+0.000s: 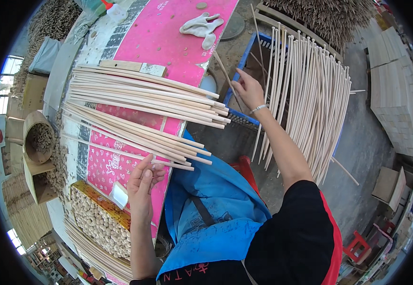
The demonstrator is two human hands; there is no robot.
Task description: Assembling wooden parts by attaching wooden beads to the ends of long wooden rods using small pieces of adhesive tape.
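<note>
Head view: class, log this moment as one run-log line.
left hand: by wooden dowels on pink-covered table | right hand: at blue crate | knob-ended rods: across crate | white glove: on table

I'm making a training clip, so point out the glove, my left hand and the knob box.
Glove (198, 27), head view: middle.
Left hand (140, 185), head view: middle.
Knob box (106, 201), head view: patterned wall.

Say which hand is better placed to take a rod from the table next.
Probably the left: the left hand is close to the near ends of the lower rod bundle on the table, while the right hand is out by the blue crate.
</note>
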